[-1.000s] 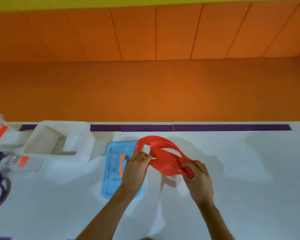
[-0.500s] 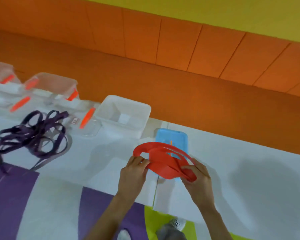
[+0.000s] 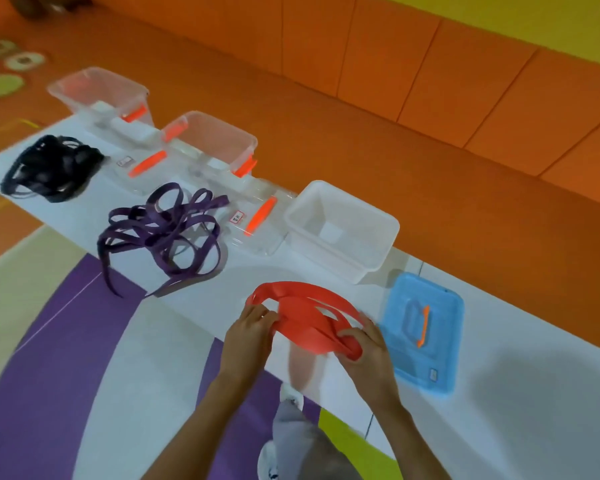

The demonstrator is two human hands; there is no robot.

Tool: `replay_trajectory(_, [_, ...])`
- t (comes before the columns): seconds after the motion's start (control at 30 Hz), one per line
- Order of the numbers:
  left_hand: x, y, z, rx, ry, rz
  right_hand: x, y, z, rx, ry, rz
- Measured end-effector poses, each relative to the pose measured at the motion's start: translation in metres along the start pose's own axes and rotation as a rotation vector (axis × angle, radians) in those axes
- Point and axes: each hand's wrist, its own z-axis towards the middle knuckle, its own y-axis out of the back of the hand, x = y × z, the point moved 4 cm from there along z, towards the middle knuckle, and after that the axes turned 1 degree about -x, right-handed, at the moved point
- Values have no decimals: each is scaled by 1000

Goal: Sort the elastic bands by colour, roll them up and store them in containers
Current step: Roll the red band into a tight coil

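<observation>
Both hands hold a bunch of red elastic bands [image 3: 309,317] just above the white table [image 3: 534,393]. My left hand [image 3: 248,336] pinches the bunch's left end, and my right hand [image 3: 368,348] grips its right end. Behind them stands an open white container [image 3: 340,230]. A tangle of purple bands [image 3: 163,233] lies to the left, and a heap of black bands [image 3: 51,168] sits farther left. Two clear containers [image 3: 212,143] [image 3: 97,91] with orange latches stand along the far edge.
A blue lid [image 3: 426,330] with an orange handle lies flat right of my hands. Clear lids [image 3: 257,220] [image 3: 142,164] with orange handles lie in front of the clear containers. An orange padded bench runs behind the table. My shoes and a purple floor mat show below.
The view has swung left and down, bringing the black bands and both clear containers into sight. Both hands keep their hold on the red bands, which stay gathered between them.
</observation>
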Motion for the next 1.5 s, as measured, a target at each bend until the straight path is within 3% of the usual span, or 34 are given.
replay_trajectory(0.2, [41, -10, 55, 107, 42, 95, -2, -45, 53, 25, 24, -32])
replay_trajectory(0.33, [62, -18, 80, 192, 48, 141, -1, -67, 74, 107, 5, -210])
replay_trajectory(0.53, [84, -40, 98, 313, -185, 163, -6, -91, 71, 240, -171, -268])
replay_trajectory(0.7, [111, -63, 103, 494, -231, 92, -1, -100, 66, 132, -181, -432])
replay_trajectory(0.8, [124, -70, 104, 637, -249, 93, 9, -107, 49, 118, -281, -417])
replay_trajectory(0.9, [131, -66, 112, 581, -326, 26, 19, -115, 33, 116, -377, -366])
replay_trajectory(1.0, [134, -61, 120, 569, -296, -15, 31, -118, 27, 141, -445, -301])
replay_trajectory(1.1, [131, -57, 134, 505, -297, -26, 36, -114, 28, 64, -566, -201])
replay_trajectory(1.23, [132, -54, 154, 383, -277, -57, 19, -102, 51, 6, -725, -274])
replay_trajectory(1.5, [154, -80, 169, 529, -25, -94, 2, -95, 105, -140, -823, -52])
